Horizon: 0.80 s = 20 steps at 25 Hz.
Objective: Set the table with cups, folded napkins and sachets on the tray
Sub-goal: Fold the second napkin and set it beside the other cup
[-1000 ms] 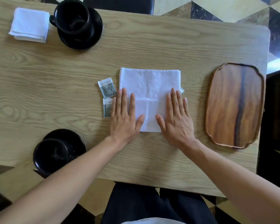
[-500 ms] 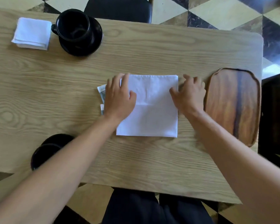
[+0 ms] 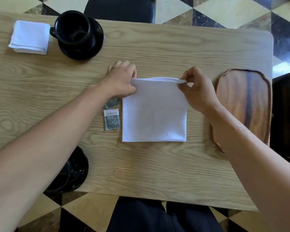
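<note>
White napkin [image 3: 154,113] lies in the worktop [image 3: 157,47] middle, and my left hand [image 3: 120,79] and right hand [image 3: 195,87] each pinch a far corner, ready to fold it toward me.

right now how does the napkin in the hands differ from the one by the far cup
The napkin in the middle is a large flat sheet, its far edge lifted and pinched by the left hand and right hand. The folded napkin at the far left corner looks smaller and thicker, and nobody touches it. The middle one lies beside the sachets; the folded one sits next to the far cup. Both are white and square.
</note>
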Motion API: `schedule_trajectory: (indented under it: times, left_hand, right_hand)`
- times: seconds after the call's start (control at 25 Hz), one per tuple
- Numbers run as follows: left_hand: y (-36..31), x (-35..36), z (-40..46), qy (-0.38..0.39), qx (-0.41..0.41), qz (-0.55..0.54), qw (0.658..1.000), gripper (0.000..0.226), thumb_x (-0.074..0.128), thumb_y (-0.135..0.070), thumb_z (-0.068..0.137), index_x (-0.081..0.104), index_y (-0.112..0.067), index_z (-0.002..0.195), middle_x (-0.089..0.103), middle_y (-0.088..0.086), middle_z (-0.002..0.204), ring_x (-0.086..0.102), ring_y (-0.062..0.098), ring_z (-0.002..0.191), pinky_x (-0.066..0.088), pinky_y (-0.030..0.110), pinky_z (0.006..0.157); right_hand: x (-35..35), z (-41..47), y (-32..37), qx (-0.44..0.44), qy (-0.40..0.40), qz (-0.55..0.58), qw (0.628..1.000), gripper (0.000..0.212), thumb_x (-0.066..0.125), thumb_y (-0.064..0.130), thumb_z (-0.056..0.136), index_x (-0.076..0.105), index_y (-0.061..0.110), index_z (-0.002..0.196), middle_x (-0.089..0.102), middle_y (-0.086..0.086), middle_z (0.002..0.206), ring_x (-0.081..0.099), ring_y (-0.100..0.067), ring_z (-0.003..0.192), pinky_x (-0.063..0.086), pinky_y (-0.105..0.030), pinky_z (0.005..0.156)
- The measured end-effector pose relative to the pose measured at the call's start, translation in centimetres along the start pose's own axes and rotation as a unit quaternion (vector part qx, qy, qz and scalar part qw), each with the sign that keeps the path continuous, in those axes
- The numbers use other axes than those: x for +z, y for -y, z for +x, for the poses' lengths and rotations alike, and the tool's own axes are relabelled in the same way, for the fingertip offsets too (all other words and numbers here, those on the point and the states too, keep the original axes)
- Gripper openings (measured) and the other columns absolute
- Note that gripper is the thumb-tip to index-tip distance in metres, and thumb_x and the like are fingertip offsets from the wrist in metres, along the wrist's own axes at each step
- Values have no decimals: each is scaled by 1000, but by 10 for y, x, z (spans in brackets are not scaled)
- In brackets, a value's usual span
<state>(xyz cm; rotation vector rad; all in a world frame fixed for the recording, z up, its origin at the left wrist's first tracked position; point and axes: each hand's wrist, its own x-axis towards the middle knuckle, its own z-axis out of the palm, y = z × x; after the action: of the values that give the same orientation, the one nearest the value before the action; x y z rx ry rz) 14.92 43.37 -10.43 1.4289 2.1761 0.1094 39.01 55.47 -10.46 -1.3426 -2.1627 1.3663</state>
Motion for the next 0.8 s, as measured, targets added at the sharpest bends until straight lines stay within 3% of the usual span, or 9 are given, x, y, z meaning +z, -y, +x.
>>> schedule_trajectory:
  times: [0.16,0.24,0.32,0.4,0.48,0.56,0.68,0.8]
  left_hand:
    - [1,-9,0,44,-3,-78,996,36,66,-9,73,61,-20,107,61,0,96,52,20,99,37,30,76]
    - [3,-12,-5,49,14,-101,994,26,65,-6,72,70,-17,94,68,0,95,60,20,90,43,30,69]
    - [4,-13,-13,45,22,-147,988,21,66,-2,71,72,-16,86,69,0,93,63,16,84,47,29,68]
    - [8,-13,-22,45,2,-204,978,22,67,-1,72,70,-20,83,70,-4,88,61,5,74,48,26,66]
    - [11,-10,-32,40,-15,-225,973,23,67,-1,74,68,-22,82,70,-4,82,59,2,69,47,24,65]
    - [10,-7,-42,-1,42,-178,983,20,64,3,75,66,-16,82,67,-1,82,58,9,73,48,29,67]
    - [4,-3,-61,-57,201,-112,971,17,47,1,71,61,-5,81,59,7,84,54,23,75,46,39,65]
    - [11,12,-83,-86,260,-90,958,24,46,12,67,57,-4,82,59,12,97,63,34,91,51,47,71]
  right_hand:
    - [-5,-6,-4,11,22,90,996,25,69,8,92,58,29,100,69,2,87,60,-10,75,49,-26,72]
    - [-10,-5,-11,31,32,121,992,24,71,6,91,65,16,112,74,3,92,68,-7,79,55,-25,78]
    - [-16,-5,-18,53,56,131,988,25,74,5,87,70,9,112,79,1,96,74,-10,87,60,-29,85]
    - [-19,-7,-24,58,100,66,991,19,79,8,81,73,15,97,77,11,87,72,-3,80,58,-26,80]
    - [-18,-10,-30,45,131,-41,990,20,82,14,76,68,22,88,70,17,75,61,8,65,48,-14,67]
    - [-17,-13,-34,6,125,-114,986,21,81,15,75,64,21,87,64,14,72,56,7,61,40,-8,58]
    - [-21,-20,-39,-61,115,-137,982,20,77,8,75,61,15,85,63,8,71,55,-2,64,39,-9,59]
    - [-23,-31,-46,-116,126,-134,976,25,77,2,73,61,15,86,62,6,74,53,-10,65,43,-15,62]
